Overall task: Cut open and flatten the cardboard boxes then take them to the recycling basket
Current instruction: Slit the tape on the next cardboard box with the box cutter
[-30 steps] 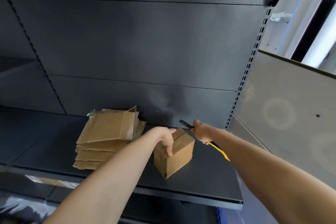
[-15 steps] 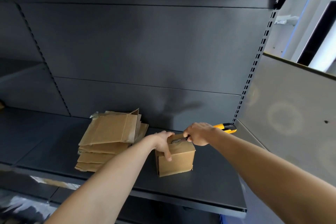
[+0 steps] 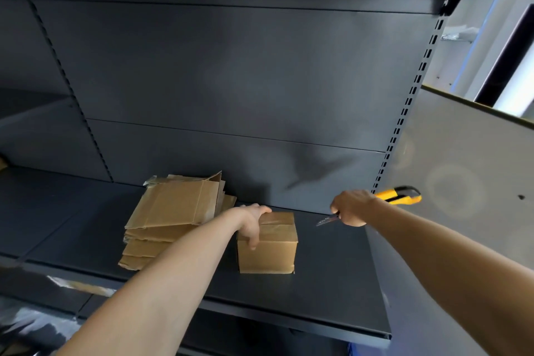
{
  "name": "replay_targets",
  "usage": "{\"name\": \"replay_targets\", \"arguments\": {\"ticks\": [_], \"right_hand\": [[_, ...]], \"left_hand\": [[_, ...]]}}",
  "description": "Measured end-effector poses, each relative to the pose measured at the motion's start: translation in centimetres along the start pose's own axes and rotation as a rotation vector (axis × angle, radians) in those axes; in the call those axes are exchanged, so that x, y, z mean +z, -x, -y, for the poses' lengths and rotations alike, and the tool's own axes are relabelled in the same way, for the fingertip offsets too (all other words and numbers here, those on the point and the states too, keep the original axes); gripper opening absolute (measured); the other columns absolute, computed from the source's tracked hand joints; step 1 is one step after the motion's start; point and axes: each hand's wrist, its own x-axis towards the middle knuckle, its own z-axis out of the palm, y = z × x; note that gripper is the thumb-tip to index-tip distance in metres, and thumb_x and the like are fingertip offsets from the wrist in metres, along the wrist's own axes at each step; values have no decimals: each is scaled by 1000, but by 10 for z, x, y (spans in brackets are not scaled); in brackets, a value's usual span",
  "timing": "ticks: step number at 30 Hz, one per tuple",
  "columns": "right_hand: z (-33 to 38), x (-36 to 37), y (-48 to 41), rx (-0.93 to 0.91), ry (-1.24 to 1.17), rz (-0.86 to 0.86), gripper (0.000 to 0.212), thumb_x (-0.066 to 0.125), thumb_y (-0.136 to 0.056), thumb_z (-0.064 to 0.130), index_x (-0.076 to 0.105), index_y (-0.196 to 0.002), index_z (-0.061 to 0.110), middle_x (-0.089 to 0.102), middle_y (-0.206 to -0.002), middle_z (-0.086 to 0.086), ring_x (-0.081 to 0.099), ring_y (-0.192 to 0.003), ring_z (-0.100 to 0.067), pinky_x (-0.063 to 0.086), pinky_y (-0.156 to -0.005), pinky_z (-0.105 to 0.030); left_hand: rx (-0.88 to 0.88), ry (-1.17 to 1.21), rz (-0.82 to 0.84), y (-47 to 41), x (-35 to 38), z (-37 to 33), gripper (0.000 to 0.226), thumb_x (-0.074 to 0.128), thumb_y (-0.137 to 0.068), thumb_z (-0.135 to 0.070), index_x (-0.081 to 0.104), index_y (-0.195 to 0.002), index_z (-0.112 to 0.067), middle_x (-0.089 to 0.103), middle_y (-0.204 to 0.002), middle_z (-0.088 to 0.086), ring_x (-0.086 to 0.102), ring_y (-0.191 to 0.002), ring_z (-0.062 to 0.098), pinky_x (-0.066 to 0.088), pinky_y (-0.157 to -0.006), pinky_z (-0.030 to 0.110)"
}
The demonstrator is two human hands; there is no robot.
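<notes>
Left hand (image 3: 252, 224) first: it grips the box (image 3: 268, 251) at its top left corner, thumb lying across the taped top and fingers curled down the front face. To the right of it my right hand (image 3: 351, 208) is closed round the utility knife (image 3: 398, 196), whose yellow handle sticks out towards the right of the frame. The bare blade points left and down, just clear of the box's right side and touching nothing.

That box stands flat on the dark shelf (image 3: 332, 283), a little below the middle of the frame. Its flaps are closed with tape along the top seam, so I cannot see what, if anything, is inside. Just left of it, partly behind my forearm, lies the stack of flattened boxes (image 3: 173, 211), its top sheet creased and lifted at the far edge.

Half a second ago my knife hand was over the box's top with the blade at the tape. It has since drawn away to the right, while my left hand has kept its hold. A second ago the box was tipped up on an edge; it has since come to sit squarely.
</notes>
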Motion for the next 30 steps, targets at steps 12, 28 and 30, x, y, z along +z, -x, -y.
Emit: {"name": "replay_targets", "arguments": {"ticks": [12, 28, 30], "right_hand": [[44, 42, -18, 248, -999, 137, 32, 30, -102, 11, 48, -77, 6, 53, -66, -14, 50, -47, -23, 45, -50, -28], [46, 52, -9, 307, -1251, 180, 27, 33, -102, 15, 46, -81, 3, 51, -59, -14, 50, -42, -21, 40, -40, -22], [50, 56, -9, 271, -1247, 131, 25, 38, -101, 12, 46, -77, 11, 51, -61, -11, 50, -47, -22, 42, -44, -26]], "left_hand": [[8, 84, -38, -6, 6, -3, 103, 81, -74, -23, 14, -152, -27, 20, -156, 3, 28, -140, 29, 37, -110, 47], [29, 219, -72, -3, 9, -1, 100, 79, -76, -13, 18, -153, -26, 14, -160, 0, 19, -146, 26, 27, -115, 43], [23, 241, -81, -3, 10, 0, 100, 79, -76, -12, 18, -153, -26, 15, -160, 0, 18, -146, 26, 26, -115, 44]]}}
